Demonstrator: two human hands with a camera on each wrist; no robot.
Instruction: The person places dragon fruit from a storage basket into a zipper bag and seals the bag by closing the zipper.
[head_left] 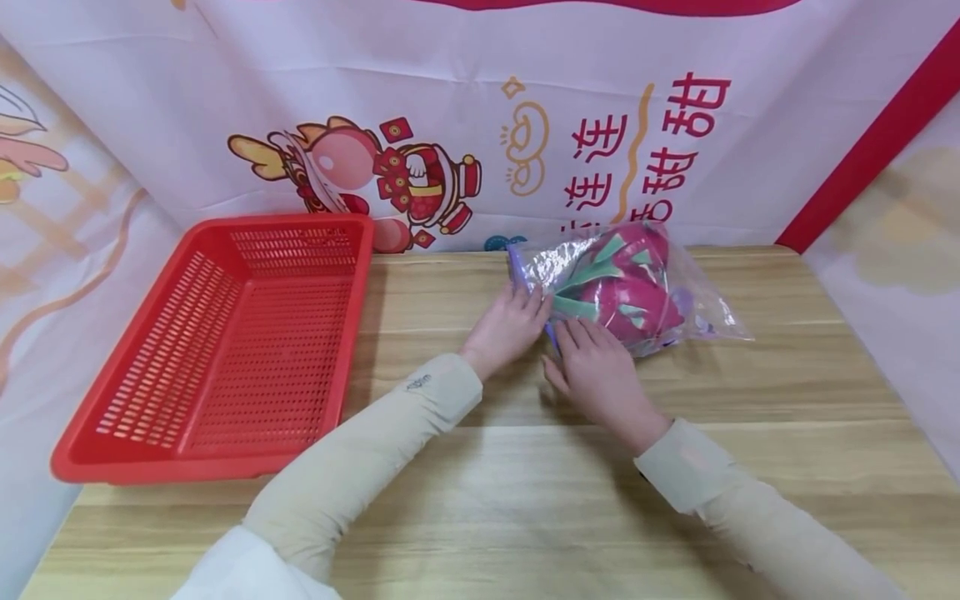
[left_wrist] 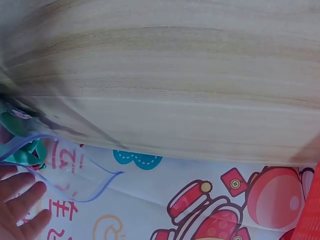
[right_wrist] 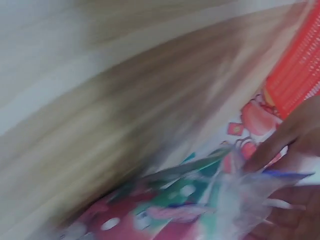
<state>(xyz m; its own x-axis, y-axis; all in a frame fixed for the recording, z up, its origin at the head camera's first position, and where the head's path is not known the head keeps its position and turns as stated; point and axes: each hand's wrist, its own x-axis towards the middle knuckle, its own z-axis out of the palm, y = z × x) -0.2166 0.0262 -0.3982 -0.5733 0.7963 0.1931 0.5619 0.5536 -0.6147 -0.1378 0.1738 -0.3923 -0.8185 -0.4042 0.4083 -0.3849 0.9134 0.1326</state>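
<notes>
A clear zip bag [head_left: 708,308] with a blue-purple edge lies at the back of the table, its mouth turned left. Inside are rounded deep-pink items [head_left: 630,300] with pointed green strips; pale dots show on them in the blurred right wrist view. At the far side of the mouth, my left hand [head_left: 510,329] touches the rim, its fingers [left_wrist: 27,202] spread and fairly straight in the left wrist view. My right hand [head_left: 603,375] holds the near rim, its thumb and fingers on either side of the plastic. Bag film covers part of the right fingers.
A red perforated plastic basket [head_left: 341,333] stands on the left of the wooden table [head_left: 517,508]. Behind the table hangs a white printed cloth [head_left: 450,92] with red characters and cartoon figures; more cloth encloses both sides.
</notes>
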